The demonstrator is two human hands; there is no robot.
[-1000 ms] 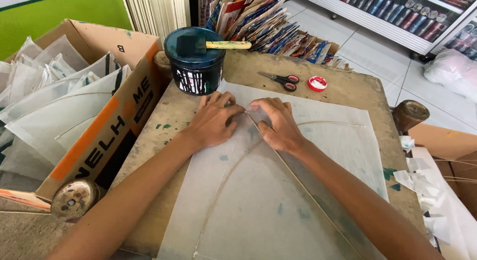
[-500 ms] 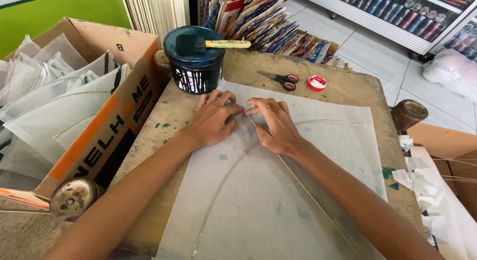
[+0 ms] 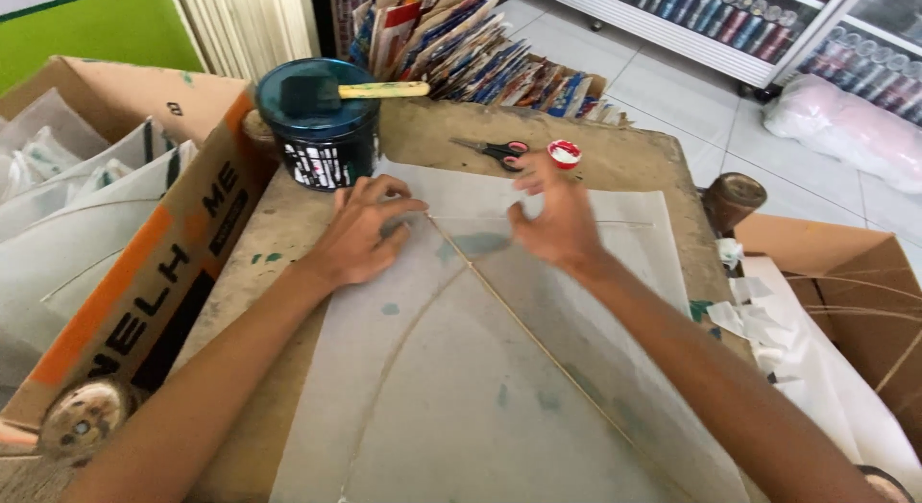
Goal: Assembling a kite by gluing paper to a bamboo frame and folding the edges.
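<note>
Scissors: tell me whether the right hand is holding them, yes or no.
No: the scissors lie flat on the table, and the right hand hovers open just short of them.

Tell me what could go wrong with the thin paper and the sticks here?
The left hand presses flat on the thin paper sheet, so a sideways push might wrinkle or tear it. The right hand is lifted off near the scissors, so that side of the sheet looks free to slide, and the thin straight stick could shift out of line. The brush rests across the dark tub right beside the sheet; a bump might tip it onto the paper.
</note>
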